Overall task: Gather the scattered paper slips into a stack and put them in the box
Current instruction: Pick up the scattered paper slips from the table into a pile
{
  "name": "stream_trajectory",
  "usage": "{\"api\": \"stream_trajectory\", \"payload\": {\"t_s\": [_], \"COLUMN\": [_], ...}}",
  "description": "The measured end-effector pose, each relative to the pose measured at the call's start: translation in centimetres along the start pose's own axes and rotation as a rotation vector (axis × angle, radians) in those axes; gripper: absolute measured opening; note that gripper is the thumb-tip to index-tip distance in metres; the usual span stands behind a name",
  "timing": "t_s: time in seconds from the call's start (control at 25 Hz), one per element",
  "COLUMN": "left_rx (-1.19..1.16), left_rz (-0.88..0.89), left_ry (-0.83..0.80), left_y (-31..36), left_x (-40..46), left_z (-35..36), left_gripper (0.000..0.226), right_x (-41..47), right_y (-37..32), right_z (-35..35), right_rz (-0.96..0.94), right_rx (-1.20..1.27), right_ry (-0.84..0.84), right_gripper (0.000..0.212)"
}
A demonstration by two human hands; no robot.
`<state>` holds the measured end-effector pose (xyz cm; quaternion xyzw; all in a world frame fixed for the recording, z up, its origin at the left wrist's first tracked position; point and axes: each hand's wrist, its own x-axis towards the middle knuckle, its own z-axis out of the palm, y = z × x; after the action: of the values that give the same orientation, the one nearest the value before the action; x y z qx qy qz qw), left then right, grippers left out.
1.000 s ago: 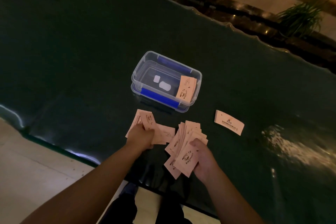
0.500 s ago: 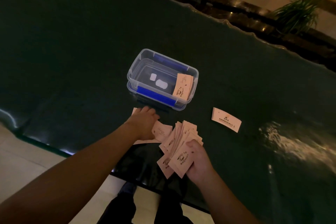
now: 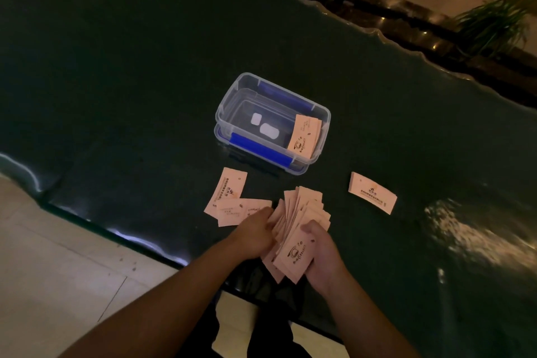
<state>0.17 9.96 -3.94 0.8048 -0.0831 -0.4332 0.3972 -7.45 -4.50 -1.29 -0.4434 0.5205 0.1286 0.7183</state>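
A fanned stack of pink paper slips (image 3: 302, 229) is held in my right hand (image 3: 321, 256) near the table's front edge. My left hand (image 3: 252, 237) has its fingers closed against the left side of the same fan. A few loose slips (image 3: 232, 197) lie on the table just left of my hands, partly overlapping. A small neat pile of slips (image 3: 372, 192) lies apart to the right. The clear plastic box (image 3: 229, 104) with blue clips stands behind them, open, with several slips (image 3: 305, 136) leaning against its right wall.
The dark green table (image 3: 116, 81) has a wavy far edge and a glare patch at the right. Potted plants (image 3: 491, 26) stand beyond it on a ledge. A pale tiled floor (image 3: 58, 270) lies below the near edge at left.
My left hand has come off the loose slips at the left and moved right to the fanned stack. Those slips now lie uncovered on the table.
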Motion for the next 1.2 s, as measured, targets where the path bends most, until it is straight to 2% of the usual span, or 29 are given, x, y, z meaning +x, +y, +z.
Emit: {"api": "stream_trajectory", "payload": {"t_s": [0.12,0.2,0.32,0.44,0.52,0.6,0.68,0.8,0.96,1.08,1.2], "left_rx": [-0.259,-0.284,-0.052,0.256,0.384,0.434,0.474,0.455,0.44,0.403,0.353], "left_rz": [-0.015,0.004,0.112,0.122,-0.012,-0.148,-0.155,-0.104,-0.09,-0.11,-0.112], "left_ry": [-0.04,-0.03,0.064,0.31,0.454,0.459,0.431,0.451,0.456,0.462,0.499], "left_y": [-0.2,-0.2,-0.4,-1.6,-3.2,-4.7,-5.6,-6.0,-6.1,-6.3,-6.1], "left_x": [-1.1,-1.6,-1.7,-1.8,-2.0,-2.4,-2.7,-2.5,-2.1,-1.7,-1.4], "left_z": [0.4,-0.1,-1.9,-4.2,-5.6,-6.4,-6.6,-6.9,-7.7,-7.5,-7.1], "left_gripper": [0.027,0.031,0.032,0.037,0.054,0.079,0.088,0.083,0.073,0.067,0.058], "right_x": [0.4,0.3,-0.2,0.2,0.6,0.7,0.3,0.3,0.5,0.9,1.3], "right_y": [-0.4,-0.8,-1.2,-1.3,-1.9,-3.2,-4.9,-6.2,-6.2,-5.8,-5.2], "right_z": [0.4,0.9,2.0,3.1,3.6,4.4,5.6,7.4,9.6,10.1,9.7], "right_rz": [-0.029,-0.023,0.009,-0.012,-0.058,-0.105,-0.153,-0.201,-0.246,-0.258,-0.241], "right_rx": [-0.065,-0.048,0.012,-0.052,-0.204,-0.444,-0.759,-1.15,-1.479,-1.517,-1.431], "right_ry": [-0.018,-0.041,-0.089,-0.111,-0.12,-0.148,-0.187,-0.27,-0.291,-0.273,-0.275], "right_gripper": [0.04,0.041,0.038,0.048,0.059,0.061,0.056,0.071,0.091,0.089,0.078]}}
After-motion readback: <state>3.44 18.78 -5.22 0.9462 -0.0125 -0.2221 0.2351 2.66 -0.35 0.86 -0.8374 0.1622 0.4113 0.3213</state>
